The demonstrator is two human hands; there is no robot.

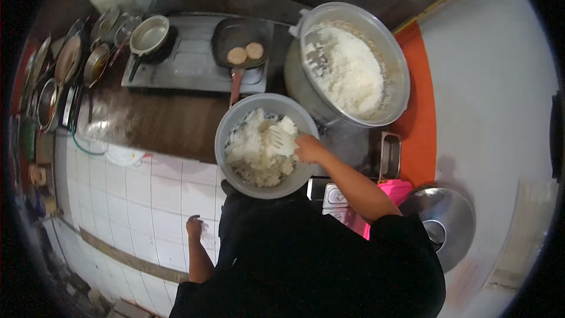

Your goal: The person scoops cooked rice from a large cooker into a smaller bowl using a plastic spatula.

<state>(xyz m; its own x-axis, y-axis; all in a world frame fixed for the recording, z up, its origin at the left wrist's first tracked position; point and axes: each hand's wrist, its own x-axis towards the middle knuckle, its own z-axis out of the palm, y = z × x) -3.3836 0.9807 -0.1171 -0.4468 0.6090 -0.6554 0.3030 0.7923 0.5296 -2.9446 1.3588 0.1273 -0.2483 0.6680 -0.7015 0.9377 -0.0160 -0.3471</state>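
Note:
My right hand [308, 149] grips a white slotted spatula [281, 140] by its handle end. The spatula's head rests on cooked white rice [257, 159] inside a round grey tub [224, 168]. The tub stands at the counter's near edge, right against my black shirt. Behind it to the right, a large metal pot [297, 81] tilts toward me, with more white rice [353, 70] heaped in it. My left hand [194, 227] hangs out to the left over the white tiled floor, empty, with its fingers loosely apart.
A gas stove [194, 59] carries a square frying pan [223, 37] with two round patties [245, 53] and a small saucepan [150, 34]. Several pans [68, 59] crowd the far left. At right are a metal container [390, 154], a pink item [394, 190] and a large round lid [454, 216].

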